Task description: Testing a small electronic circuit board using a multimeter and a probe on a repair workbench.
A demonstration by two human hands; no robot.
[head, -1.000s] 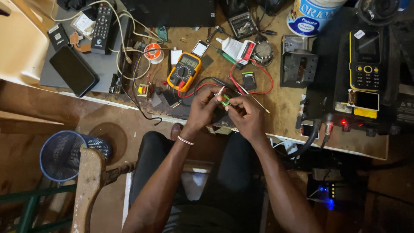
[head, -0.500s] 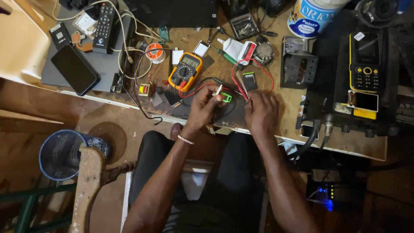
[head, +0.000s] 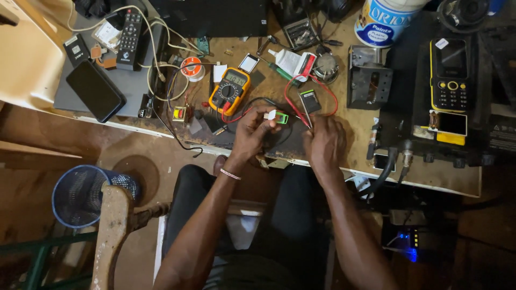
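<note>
A small green and white plastic part (head: 276,115), boxy and smooth, sits pinched between the fingertips of the left hand (head: 252,131), held just above the scarred brown wooden workbench (head: 349,134) near its front edge. The right hand (head: 324,144) rests palm down on the bench just beside it, its fingers curled around the thin metal probe (head: 306,114) at the end of a red lead (head: 301,88) that loops away across the bench; how firmly that hand grips cannot be told. A beaded bracelet (head: 230,174) circles the left wrist. Just behind the part lies a yellow and black digital multimeter (head: 230,91) with a round dial, red and black wires trailing from it. Near the probe tip lies a small flat black battery pack (head: 310,100). Farther left, a spool of solder on an orange reel (head: 190,68) lies among pale tangled cables, and beyond it a glossy black smartphone (head: 95,90) and a black remote control (head: 129,32) lie on a grey slab. To the right stands a dull grey metal box (head: 368,85), and well apart a yellow and black keypad phone (head: 451,70) lies on dark equipment. At the back stands a blue and white paint tub (head: 384,20). Below the bench, a blue wire-mesh wastebasket (head: 80,196) stands on the earthen floor
</note>
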